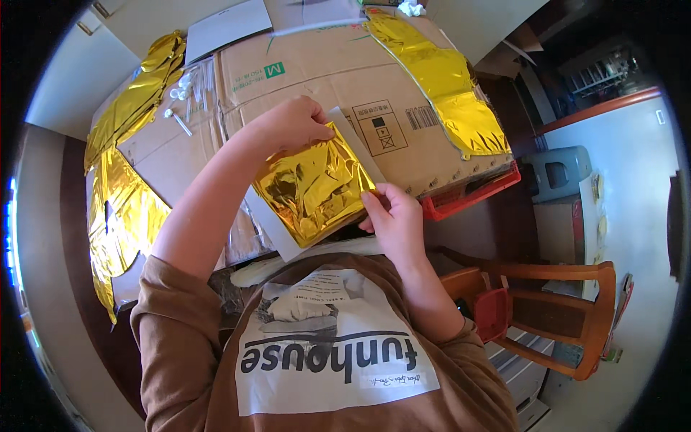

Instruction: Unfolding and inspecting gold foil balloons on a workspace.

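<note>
A folded gold foil sheet (311, 183) lies on a white card backing (268, 223), held up over a flattened cardboard box (324, 79). My left hand (291, 122) grips the top edge of the foil and card. My right hand (392, 216) pinches the foil's lower right corner. Both forearms come in from below, in brown sleeves.
A gold foil balloon (446, 79) lies at the cardboard's right side, and another gold foil balloon (122, 173) at its left. White straws (188, 90) lie near the far left. A red crate (471, 198) sits under the cardboard. A wooden chair (561, 309) stands at the right.
</note>
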